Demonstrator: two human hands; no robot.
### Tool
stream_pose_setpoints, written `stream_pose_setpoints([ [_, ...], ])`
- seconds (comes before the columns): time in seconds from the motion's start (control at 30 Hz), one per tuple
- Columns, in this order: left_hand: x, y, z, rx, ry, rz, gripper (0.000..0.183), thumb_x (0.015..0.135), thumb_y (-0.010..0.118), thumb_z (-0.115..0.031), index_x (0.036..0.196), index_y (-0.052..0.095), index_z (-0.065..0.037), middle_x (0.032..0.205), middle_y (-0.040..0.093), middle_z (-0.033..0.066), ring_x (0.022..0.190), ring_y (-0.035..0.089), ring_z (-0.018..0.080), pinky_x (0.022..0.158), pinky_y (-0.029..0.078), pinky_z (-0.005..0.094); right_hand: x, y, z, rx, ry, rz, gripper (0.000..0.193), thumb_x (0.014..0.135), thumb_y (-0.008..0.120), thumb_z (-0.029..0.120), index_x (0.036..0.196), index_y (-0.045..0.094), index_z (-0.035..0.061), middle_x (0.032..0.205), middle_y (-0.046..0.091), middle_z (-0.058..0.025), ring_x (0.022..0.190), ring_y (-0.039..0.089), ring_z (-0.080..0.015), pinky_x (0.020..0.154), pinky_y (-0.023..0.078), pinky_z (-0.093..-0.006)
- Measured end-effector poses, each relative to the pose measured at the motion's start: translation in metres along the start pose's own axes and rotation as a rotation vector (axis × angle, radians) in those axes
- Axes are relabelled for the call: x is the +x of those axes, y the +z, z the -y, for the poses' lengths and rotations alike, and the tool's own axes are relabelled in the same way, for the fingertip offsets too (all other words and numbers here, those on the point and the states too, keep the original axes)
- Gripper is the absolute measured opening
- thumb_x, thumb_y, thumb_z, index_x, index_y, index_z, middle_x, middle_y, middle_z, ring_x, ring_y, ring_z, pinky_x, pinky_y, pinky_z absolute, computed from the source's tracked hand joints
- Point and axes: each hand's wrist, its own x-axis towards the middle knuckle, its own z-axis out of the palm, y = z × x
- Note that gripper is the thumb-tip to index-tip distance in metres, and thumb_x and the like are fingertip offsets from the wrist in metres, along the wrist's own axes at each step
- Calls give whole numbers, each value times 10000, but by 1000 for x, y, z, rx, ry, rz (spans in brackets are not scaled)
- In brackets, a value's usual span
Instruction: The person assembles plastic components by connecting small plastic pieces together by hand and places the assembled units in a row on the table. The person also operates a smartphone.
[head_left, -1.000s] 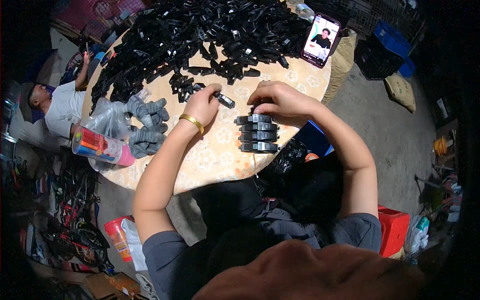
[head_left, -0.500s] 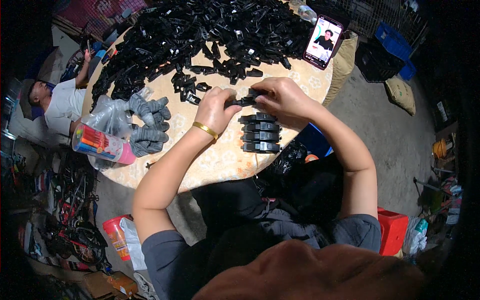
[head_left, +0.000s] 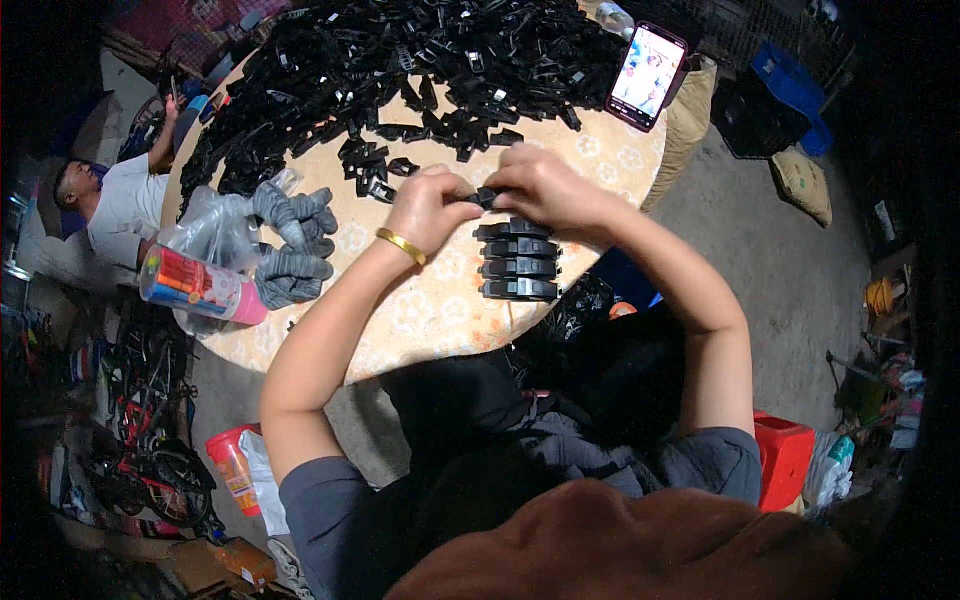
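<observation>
Above the table (head_left: 430,312), both hands (head_left: 425,208) (head_left: 548,190) pinch a black piece (head_left: 485,198) — grip narrow.

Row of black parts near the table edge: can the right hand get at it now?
Probably yes: the row of black parts lies just nearside of the right hand, uncovered, though that hand is holding another black piece.

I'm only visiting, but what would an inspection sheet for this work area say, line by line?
Surface: table with a pale, flower-patterned top.
Job's things: large pile of black pieces; row of four black pieces near the table edge.
Clutter: phone, grey gloves, clear bag, tub of pens.
Hands: left hand and right hand together hold a black part, mostly hidden.
Cables: nothing seen.
Surroundings: another person at left; red stool and blue crate at right.
</observation>
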Motion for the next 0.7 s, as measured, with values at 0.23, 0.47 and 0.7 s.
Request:
stream_pose_setpoints([
  [0.23, 5, -7, 12, -117, 95, 115, 194, 649, 771, -168, 731, 661, -31, 722, 588, 83, 682, 555, 222, 619, 448, 314, -1, -8, 7, 41, 36, 130, 224, 739, 693, 156, 920, 659, 29, 806, 582, -119, 792, 558, -301, 699, 449, -376],
  [0.47, 41, -13, 68, 400, 138, -474, 281, 809, 614, -266, 989, 645, -53, 1026, 611, 116, 1043, 491, 306, 895, 394, 426, 3, -7, -7, -143, 97, -198, 264, 826, 617, 246, 952, 661, 18, 894, 619, -136, 862, 571, -288, 744, 473, -388],
  [0.7, 43, -12, 79, 416, -54, -211, 248, 802, 557, -187, 1019, 657, -119, 1006, 608, 101, 1013, 502, 295, 888, 387, 437, 11, 5, -31, -410, 193, -92, 233, 804, 614, 165, 997, 650, 39, 917, 620, -105, 884, 548, -287, 769, 458, -362],
])
